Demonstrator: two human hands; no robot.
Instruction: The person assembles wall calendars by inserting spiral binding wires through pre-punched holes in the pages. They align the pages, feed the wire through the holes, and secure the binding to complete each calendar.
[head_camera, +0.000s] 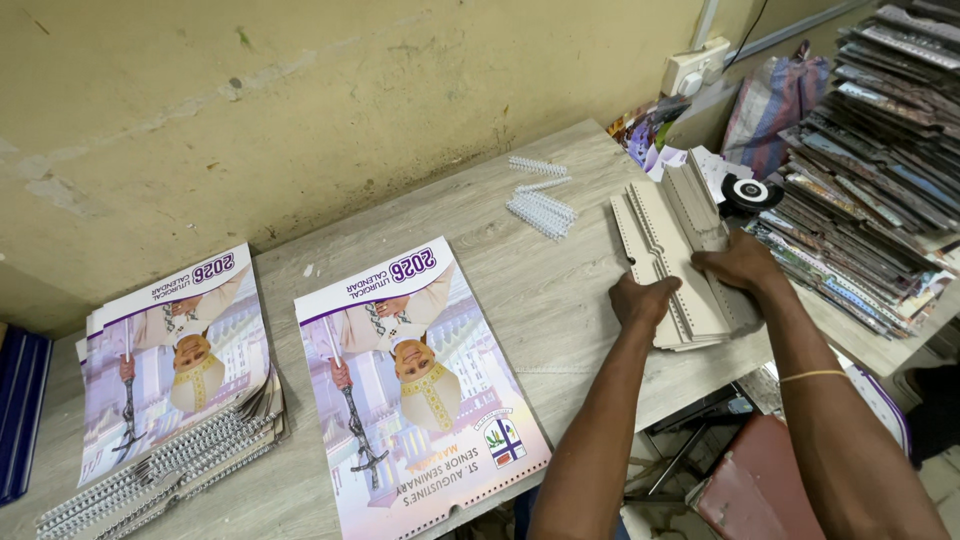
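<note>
Both my hands rest on a stack of cream punched card strips (668, 232) at the right end of the wooden table (550, 300). My left hand (640, 301) presses the stack's near left edge. My right hand (740, 266) grips the stack's right side, fingers curled over it. A single wall calendar (420, 390) with a purple cover lies flat in the middle of the table, its punched edge toward me. Further left sits a pile of wire-bound calendars (175, 385).
White binding wire combs (541, 206) lie near the wall. A tall slanted pile of printed sheets (870, 150) fills the right side. A tape roll (752, 193), a striped bag (775, 100) and a wall socket (695, 68) stand behind the strips. A reddish stool (760, 490) is below.
</note>
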